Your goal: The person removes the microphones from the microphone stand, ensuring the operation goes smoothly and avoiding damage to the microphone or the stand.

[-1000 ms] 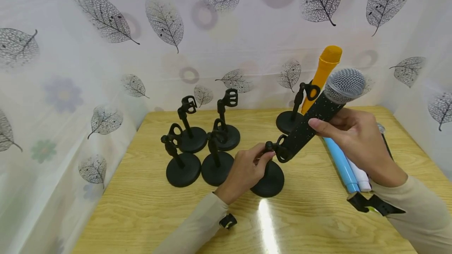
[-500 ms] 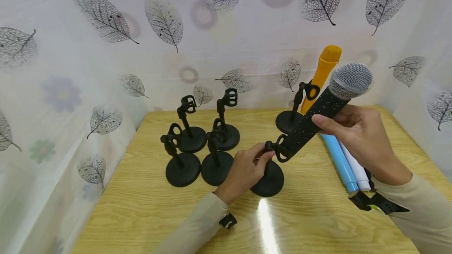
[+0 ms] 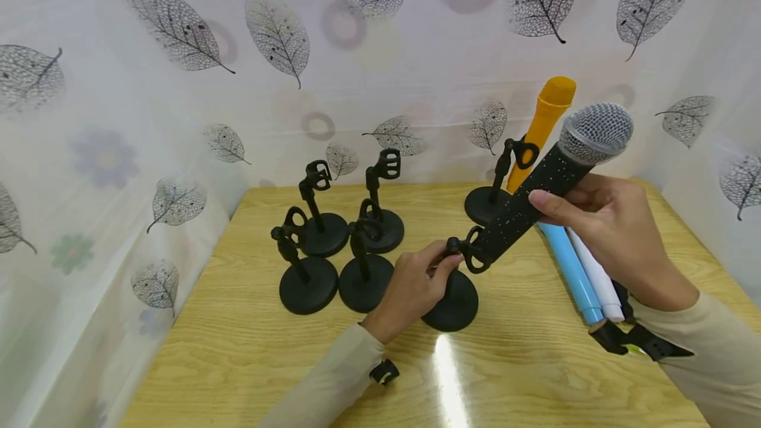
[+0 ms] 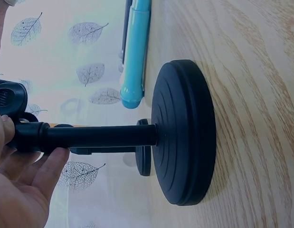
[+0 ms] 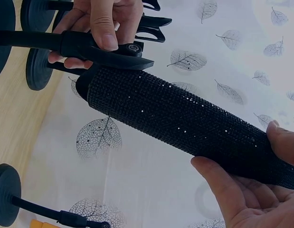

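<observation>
A black glittery microphone [image 3: 516, 222] with a silver mesh head is gripped by my right hand [image 3: 618, 236], thumb on one side and fingers on the other. It tilts, head up to the right, its tail end at the ring clip [image 3: 475, 253] of a black desk microphone stand [image 3: 453, 306]. In the right wrist view the clip lies along the tail end of the microphone [image 5: 184, 123]. My left hand [image 3: 413, 289] pinches the top of the stand's post, just below the clip. The left wrist view shows the stand's round base [image 4: 182, 133] on the table.
Several black microphone stands, one of them a front-left stand [image 3: 308, 286], are grouped left of my left hand. An orange microphone [image 3: 541, 124] sits in a stand [image 3: 487, 205] at the back right. A blue microphone [image 3: 573, 276] and a white one [image 3: 603, 292] lie beneath my right forearm.
My right hand and the black microphone have shifted slightly up and to the right, the tail end staying at the clip. My left hand and the stand have kept their place.
</observation>
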The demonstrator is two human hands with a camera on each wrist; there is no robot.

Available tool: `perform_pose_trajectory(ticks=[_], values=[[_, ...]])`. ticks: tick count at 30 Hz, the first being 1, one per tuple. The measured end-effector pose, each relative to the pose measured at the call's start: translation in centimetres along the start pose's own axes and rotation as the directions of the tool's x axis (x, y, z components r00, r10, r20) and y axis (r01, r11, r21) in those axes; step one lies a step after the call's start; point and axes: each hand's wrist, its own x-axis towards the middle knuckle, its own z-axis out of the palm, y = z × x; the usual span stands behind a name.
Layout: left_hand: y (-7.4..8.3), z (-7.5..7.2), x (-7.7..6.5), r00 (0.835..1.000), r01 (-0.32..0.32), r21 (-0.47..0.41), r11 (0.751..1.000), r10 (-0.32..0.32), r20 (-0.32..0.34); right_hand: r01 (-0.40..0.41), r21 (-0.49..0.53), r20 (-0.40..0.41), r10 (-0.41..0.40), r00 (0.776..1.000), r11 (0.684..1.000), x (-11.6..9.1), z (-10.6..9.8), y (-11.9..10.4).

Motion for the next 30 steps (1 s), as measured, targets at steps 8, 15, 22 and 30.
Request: perform_pose_trajectory(ticks=[8, 15, 22, 30], values=[[-0.02, -0.05, -0.03, 1.000, 0.004, -0.010, 1.000, -0.003, 0.014, 0.002, -0.025, -0.004, -0.002, 1.000, 1.000, 0.10, -0.29, -0.10], [-0.09, -0.02, -0.04, 1.000, 0.005, -0.006, 1.000, -0.005, 0.013, -0.014, -0.068, -0.033, 0.012, 0.999, 0.998, 0.10, -0.59, -0.25], [-0.15, 0.06, -0.05, 1.000, 0.002, -0.012, 1.000, -0.002, 0.010, -0.018, -0.050, -0.044, 0.015, 0.999, 0.999, 0.18, -0.87, -0.47], [-0.16, 0.04, 0.03, 1.000, 0.001, -0.016, 1.000, -0.001, 0.011, -0.003, 0.108, -0.047, 0.008, 0.999, 0.994, 0.29, -0.83, -0.63]])
